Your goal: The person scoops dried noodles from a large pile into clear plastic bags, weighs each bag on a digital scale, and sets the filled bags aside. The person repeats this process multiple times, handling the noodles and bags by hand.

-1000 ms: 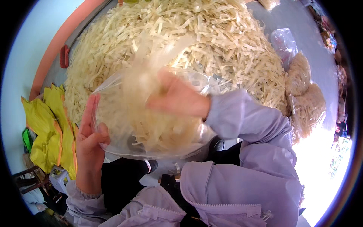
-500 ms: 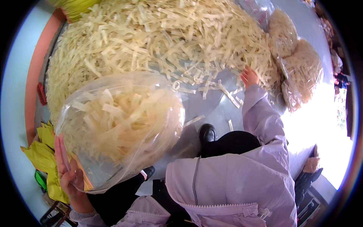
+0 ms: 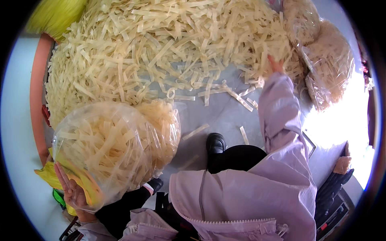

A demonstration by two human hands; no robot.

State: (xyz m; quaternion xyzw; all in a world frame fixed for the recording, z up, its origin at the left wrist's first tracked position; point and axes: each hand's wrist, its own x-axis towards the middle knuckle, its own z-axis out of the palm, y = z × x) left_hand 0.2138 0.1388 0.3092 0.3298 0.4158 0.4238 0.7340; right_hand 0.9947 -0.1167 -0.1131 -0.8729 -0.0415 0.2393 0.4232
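A clear plastic bag [image 3: 164, 140], partly filled with flat, pale-yellow dried strips, stands at the lower left. My left hand [image 3: 75, 193] grips its rim at the near left, some fingers stretched up along the film. Far off to the right, my right hand [image 3: 276, 65] reaches down at the edge of a large heap of the same strips [image 3: 169, 36]. Its fingers are spread, with no strips visibly held. Part of that hand blends into the strips around it.
Filled clear bags [image 3: 329, 60] stand at the right of the heap. Loose strips [image 3: 241, 100] lie scattered on the grey floor [image 3: 217, 116]. A yellow sack [image 3: 56, 16] sits at the far left, more yellow material [image 3: 49, 176] beside the left wall. My black shoe [image 3: 216, 142] is between bag and heap.
The bag has shifted toward me and left, settling so more of its filled side shows. My right hand has moved slightly farther out and right, over the strips. The view has shifted a little.
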